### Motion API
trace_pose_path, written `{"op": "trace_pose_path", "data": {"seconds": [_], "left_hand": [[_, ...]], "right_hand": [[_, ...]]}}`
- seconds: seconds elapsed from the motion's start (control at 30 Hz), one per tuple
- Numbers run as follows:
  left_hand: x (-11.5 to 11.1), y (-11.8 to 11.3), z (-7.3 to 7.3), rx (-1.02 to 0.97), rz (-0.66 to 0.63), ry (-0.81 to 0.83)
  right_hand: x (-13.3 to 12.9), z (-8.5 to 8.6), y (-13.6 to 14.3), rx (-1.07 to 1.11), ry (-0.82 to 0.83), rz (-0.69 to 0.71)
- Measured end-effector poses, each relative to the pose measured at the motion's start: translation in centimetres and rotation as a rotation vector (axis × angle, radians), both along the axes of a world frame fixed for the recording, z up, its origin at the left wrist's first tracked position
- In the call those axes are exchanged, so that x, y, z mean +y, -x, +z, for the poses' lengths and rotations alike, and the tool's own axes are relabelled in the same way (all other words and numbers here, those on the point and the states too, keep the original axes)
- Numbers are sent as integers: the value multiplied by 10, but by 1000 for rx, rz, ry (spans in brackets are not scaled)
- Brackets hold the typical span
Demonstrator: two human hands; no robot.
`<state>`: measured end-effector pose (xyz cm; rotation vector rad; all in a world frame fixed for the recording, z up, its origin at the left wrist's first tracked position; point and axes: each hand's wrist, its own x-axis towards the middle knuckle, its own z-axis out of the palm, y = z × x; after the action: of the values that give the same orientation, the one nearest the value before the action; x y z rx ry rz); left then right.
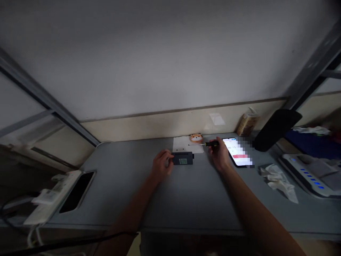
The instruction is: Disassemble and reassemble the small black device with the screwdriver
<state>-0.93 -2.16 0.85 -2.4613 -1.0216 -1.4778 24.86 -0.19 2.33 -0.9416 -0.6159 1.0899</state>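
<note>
A small dark box (pixel 182 158) with slots along its edge and a greenish label lies on the grey desk. My left hand (pixel 162 164) grips its left end between thumb and fingers. My right hand (pixel 218 153) holds a screwdriver (pixel 211 143) by its black and yellow handle, the thin shaft pointing left. Under the shaft is a white sheet of paper (pixel 182 143), partly hidden by the box. A few tiny dark bits, perhaps screws, rest on the paper; one dark speck is near the screwdriver's tip.
An orange animal-face item (pixel 196 138) sits at the paper's back edge. Right of my right hand lies a lit phone (pixel 236 151), then crumpled tissue (pixel 278 180) and a power strip (pixel 306 174). A dark phone (pixel 77 192) and white power strip (pixel 52 197) are at left.
</note>
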Motion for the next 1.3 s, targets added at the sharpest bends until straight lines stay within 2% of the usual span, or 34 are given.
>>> {"op": "trace_pose_path", "data": {"seconds": [0.27,0.47,0.63,0.8,0.9,1.1,1.2,1.3], "left_hand": [[-1,0,2,33,-6,-100],[-3,2,3,132,106,-307],[-5,1,4,58,86,-209],[-7,2,5,37,127,-216],[-5,-5,12,67,149,-240],[4,-35,29,243,-1,-186],[6,-42,26,203,-61,-198],[5,-43,18,189,-31,-200]], "right_hand": [[-1,3,-5,90,-80,-64],[-5,13,-1,114,-91,-85],[-12,22,3,90,-39,-55],[-16,29,5,27,35,-25],[-18,32,6,-2,69,-1],[-17,31,6,-39,115,6],[-16,28,6,-52,130,13],[-14,26,6,-49,126,17]]}}
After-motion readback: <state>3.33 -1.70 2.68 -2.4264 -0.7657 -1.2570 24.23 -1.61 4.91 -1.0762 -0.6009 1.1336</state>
